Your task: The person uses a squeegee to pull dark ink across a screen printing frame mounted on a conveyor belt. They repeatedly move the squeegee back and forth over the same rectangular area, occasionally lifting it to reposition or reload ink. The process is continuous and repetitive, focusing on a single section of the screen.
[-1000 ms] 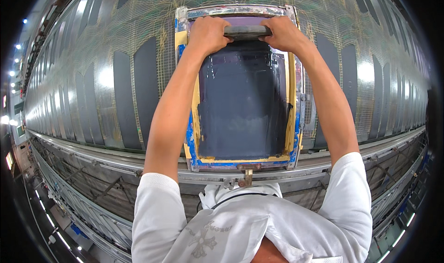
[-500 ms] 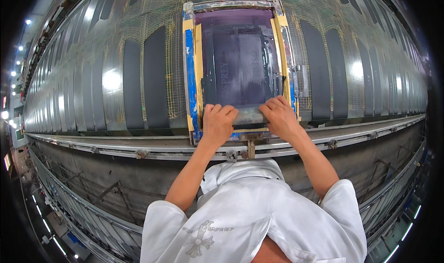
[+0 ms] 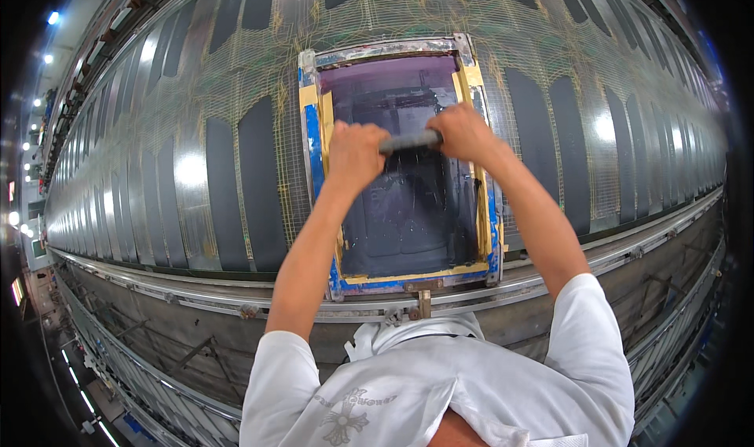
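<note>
A printing screen (image 3: 488, 235) lies on the long table, its frame blue and bare metal, edged inside with yellow tape. Dark ink covers much of its purple mesh. Across the mesh, a little above its middle, runs a squeegee (image 3: 410, 141) with a grey handle. My left hand (image 3: 356, 155) is closed round its left end, and my right hand (image 3: 465, 135), slightly blurred, grips the right end. Fingers and handle hide most of the squeegee's blade. Wet streaks of ink show on the mesh below it.
Dark fabric pieces (image 3: 228, 196) lie in rows on the table to both sides of the screen, over a yellow-green grid of lines. A metal rail (image 3: 542, 288) with clamps runs along the near table edge. Bright lamps reflect off the shiny surface.
Both hands have moved the squeegee from the screen's near end to above the middle of the mesh. The screen appears lower in view, and the lettering on the mesh no longer shows.
</note>
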{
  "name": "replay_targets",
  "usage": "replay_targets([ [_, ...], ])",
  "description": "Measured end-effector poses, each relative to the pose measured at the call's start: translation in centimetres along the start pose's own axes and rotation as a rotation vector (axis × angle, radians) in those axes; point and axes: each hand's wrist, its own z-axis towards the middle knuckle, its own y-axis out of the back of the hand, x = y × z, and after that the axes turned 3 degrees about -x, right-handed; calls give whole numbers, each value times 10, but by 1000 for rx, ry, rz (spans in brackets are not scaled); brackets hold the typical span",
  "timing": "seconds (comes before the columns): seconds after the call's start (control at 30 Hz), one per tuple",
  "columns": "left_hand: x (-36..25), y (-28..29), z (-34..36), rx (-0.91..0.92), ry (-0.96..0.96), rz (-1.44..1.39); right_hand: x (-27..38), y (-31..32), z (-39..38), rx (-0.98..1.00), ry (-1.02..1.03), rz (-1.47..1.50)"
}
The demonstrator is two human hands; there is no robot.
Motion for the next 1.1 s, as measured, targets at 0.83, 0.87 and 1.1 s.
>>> replay_targets([
  [0.83, -107, 4, -200, -26, 48, -56, 65, -16, -166, -375, -311, 315],
  [0.87, -105, 4, -199, -3, 37, -34, 37, -19, -159, -579, -398, 135],
  [1.1, -98, -1, -209, -43, -2, -36, -46, -76, -144, -687, -777, 385],
])
